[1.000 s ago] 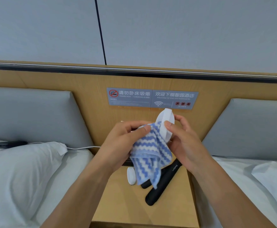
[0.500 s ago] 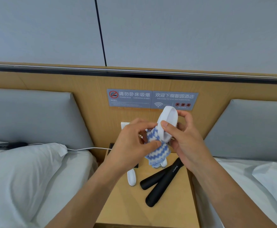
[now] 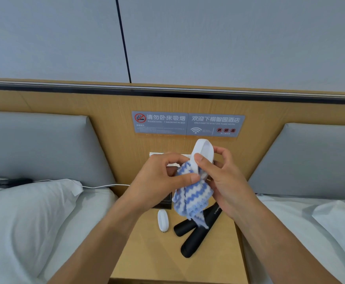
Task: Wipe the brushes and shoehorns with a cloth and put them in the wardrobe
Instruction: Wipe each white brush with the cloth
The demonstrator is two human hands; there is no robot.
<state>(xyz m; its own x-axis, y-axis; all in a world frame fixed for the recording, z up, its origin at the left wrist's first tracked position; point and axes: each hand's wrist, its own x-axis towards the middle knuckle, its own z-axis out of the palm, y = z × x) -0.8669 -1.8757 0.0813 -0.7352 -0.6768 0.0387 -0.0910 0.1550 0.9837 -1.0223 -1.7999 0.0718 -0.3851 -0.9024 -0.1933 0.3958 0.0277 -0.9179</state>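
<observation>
My right hand (image 3: 226, 181) holds a white brush (image 3: 203, 150) upright above the nightstand, thumb across its front. My left hand (image 3: 163, 179) pinches a blue-and-white zigzag cloth (image 3: 192, 199) against the brush's lower part; the cloth hangs down below both hands. On the wooden nightstand (image 3: 147, 259) lie a second small white brush (image 3: 163, 220) with bristles at its near end and two black shoehorns (image 3: 196, 240), crossing each other and partly hidden by the cloth.
A bed with a white pillow (image 3: 24, 212) lies to the left, another bed (image 3: 321, 222) to the right. A white cable (image 3: 97, 186) runs across the left bed to a dark device (image 3: 9, 182). A wooden headboard panel with grey signs (image 3: 188, 125) stands behind.
The cloth, bunched up around the brush half a second ago, now hangs lower again. My left hand has slid slightly down the brush; the right hand keeps its hold.
</observation>
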